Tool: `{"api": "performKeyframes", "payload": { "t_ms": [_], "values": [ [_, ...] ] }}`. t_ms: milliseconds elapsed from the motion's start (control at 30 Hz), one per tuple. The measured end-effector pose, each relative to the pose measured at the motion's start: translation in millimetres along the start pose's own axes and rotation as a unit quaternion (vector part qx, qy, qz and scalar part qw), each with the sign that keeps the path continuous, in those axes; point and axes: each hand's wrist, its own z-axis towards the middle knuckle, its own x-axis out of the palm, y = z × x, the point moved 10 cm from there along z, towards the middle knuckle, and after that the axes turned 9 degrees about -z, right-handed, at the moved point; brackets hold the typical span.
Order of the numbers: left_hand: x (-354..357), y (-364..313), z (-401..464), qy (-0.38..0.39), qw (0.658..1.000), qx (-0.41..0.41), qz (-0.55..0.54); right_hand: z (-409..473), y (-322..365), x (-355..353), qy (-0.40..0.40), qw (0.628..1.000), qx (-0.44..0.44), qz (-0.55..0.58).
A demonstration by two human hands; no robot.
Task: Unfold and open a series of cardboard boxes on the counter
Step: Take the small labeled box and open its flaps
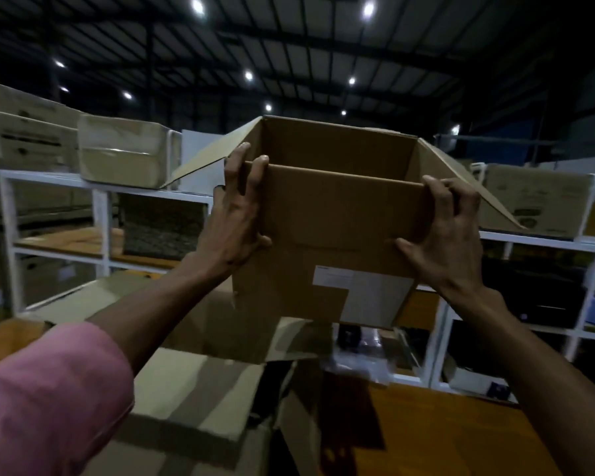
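I hold an opened brown cardboard box (337, 228) up in the air in front of me, its top flaps spread outward and a white label on its near face. My left hand (236, 218) grips the box's near left corner, fingers hooked over the rim. My right hand (443, 231) grips the near right corner the same way, thumb on the front face. Below the raised box, other opened cardboard boxes (193, 383) sit on the wooden counter (461, 434) with flaps up.
White metal shelving (103, 214) runs across the background, carrying more cardboard boxes (124, 152) and a box at the right (536, 197). Plastic-wrapped items (361, 359) lie at the counter's far edge. The warehouse is dim, with ceiling lights overhead.
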Motion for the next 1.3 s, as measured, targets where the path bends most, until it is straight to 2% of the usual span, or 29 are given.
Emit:
{"api": "performKeyframes", "payload": {
  "t_ms": [200, 400, 567, 767, 1000, 1100, 1200, 1300],
  "values": [
    [-58.5, 130.9, -22.5, 0.012, 0.999, -0.008, 0.037, 9.7, 123.4, 84.8, 0.019, 0.999, 0.006, 0.035],
    [-69.0, 216.4, -63.2, 0.044, 0.998, -0.034, 0.032, -12.0, 196.2, 150.3, 0.068, 0.997, 0.034, 0.033],
    [-51.8, 256.9, -110.3, 0.078, 0.995, -0.055, 0.013, -43.4, 225.3, 181.7, 0.121, 0.992, 0.036, 0.002],
    [-25.3, 288.9, -170.4, 0.127, 0.983, -0.131, 0.011, -79.7, 246.8, 209.6, 0.199, 0.979, 0.03, -0.029],
    [-14.6, 300.8, -179.5, 0.184, 0.971, -0.152, 0.018, -99.0, 248.3, 223.9, 0.26, 0.963, 0.051, -0.049],
    [4.2, 306.0, -189.4, 0.267, 0.947, -0.167, 0.067, -113.8, 247.1, 235.0, 0.324, 0.943, 0.06, -0.044],
    [24.1, 296.5, -215.8, 0.373, 0.9, -0.188, 0.126, -137.0, 248.1, 248.2, 0.396, 0.915, 0.069, -0.023],
    [49.8, 271.5, -246.1, 0.487, 0.846, -0.202, 0.083, -168.2, 253.3, 258.5, 0.445, 0.893, 0.064, -0.032]
  ]
}}
